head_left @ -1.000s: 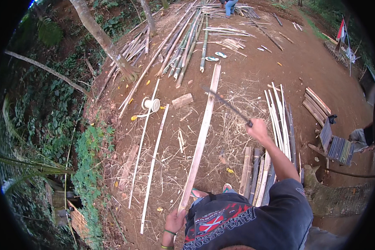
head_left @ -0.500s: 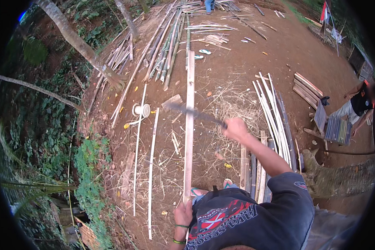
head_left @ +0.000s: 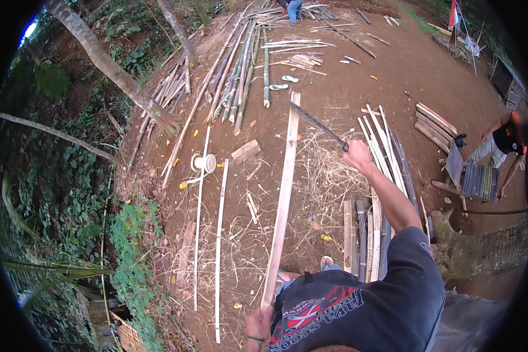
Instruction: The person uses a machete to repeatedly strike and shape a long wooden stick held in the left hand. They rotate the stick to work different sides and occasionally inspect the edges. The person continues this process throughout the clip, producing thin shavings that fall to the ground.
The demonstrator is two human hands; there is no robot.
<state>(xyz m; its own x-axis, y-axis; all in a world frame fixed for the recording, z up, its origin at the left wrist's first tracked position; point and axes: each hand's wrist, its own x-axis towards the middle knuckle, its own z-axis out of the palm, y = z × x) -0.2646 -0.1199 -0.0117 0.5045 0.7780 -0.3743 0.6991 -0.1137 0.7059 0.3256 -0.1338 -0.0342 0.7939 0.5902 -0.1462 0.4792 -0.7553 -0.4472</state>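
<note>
My left hand (head_left: 256, 326), low in the view beside my shirt, is closed around the near end of a long, pale split bamboo slat (head_left: 284, 199). The slat slants away from me, its far end tipped a little to the right. Out to the right, my right hand (head_left: 356, 156) grips the dark handle of a machete (head_left: 318, 123). Its long blade points up and left, with the tip over the slat's far end; whether they touch I cannot tell. A short wooden block (head_left: 246, 151) lies on the ground left of the slat.
Two thin strips (head_left: 219, 252) and a spool (head_left: 203, 163) lie to the left. Shavings (head_left: 328, 176) litter the ground. Split bamboo (head_left: 387, 152) lies right, bamboo poles (head_left: 240, 76) beyond. One person (head_left: 507, 141) handles a slatted panel (head_left: 479, 180); another (head_left: 294, 10) stands far off.
The machete has moved from across the slat's middle toward its far end, as my right hand rose up and right. The slat's far end has swung right.
</note>
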